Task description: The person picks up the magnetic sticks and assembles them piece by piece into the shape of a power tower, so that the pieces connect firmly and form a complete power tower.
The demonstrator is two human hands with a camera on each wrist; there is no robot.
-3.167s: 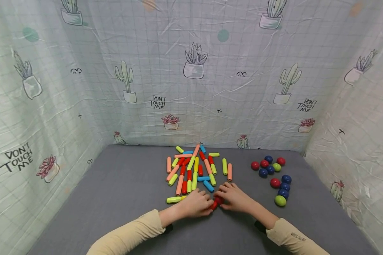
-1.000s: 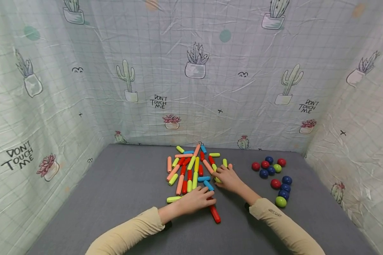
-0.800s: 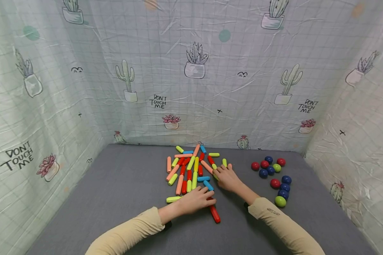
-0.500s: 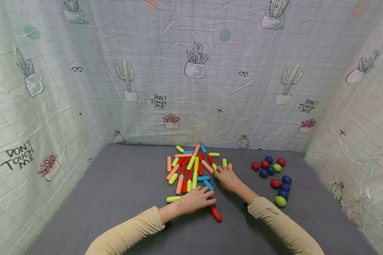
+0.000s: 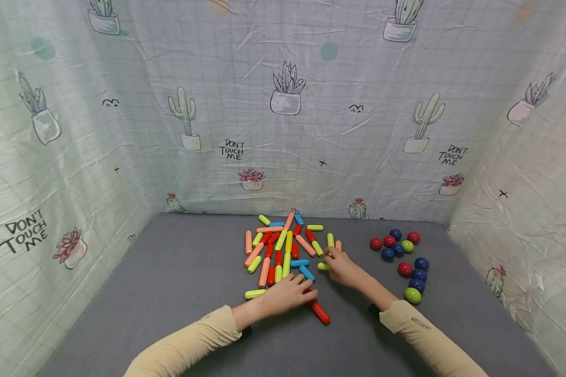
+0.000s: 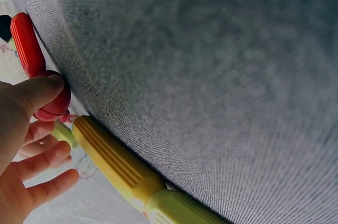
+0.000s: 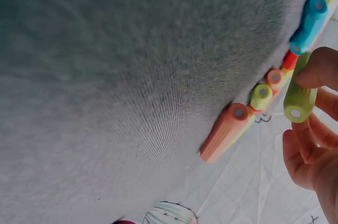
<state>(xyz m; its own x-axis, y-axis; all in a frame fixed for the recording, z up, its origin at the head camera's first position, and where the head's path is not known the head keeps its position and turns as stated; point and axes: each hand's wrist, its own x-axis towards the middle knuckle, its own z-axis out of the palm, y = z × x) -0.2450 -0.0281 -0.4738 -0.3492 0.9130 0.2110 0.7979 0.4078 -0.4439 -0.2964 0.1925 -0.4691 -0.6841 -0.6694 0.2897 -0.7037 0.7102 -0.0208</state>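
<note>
In the left wrist view my left hand [image 5: 286, 296] holds a red ball [image 6: 59, 99], thumb on its near side. A ribbed red rod [image 5: 319, 312] joins the ball and points toward the front right. My right hand [image 5: 344, 269] pinches a short yellow-green rod [image 7: 301, 94] between thumb and fingers, its round end with a grey dot facing the right wrist camera. Left of that hand lies a salmon rod [image 5: 306, 245], and a blue rod [image 5: 306, 273] lies between the two hands. A yellow rod [image 6: 116, 158] joined to a yellow-green one lies beside my left hand.
Several coloured rods, such as a salmon rod [image 5: 248, 242] at the left, spread over the grey table [image 5: 193, 262] beyond my hands. To the right sit several red, blue and green balls, among them a green ball [image 5: 412, 295]. A patterned curtain [image 5: 217, 104] encloses the back and sides.
My right hand has left the red balls, reached into the rods and drawn a yellow-green rod away from the salmon one. The red rod at my left hand has swung slightly right.
</note>
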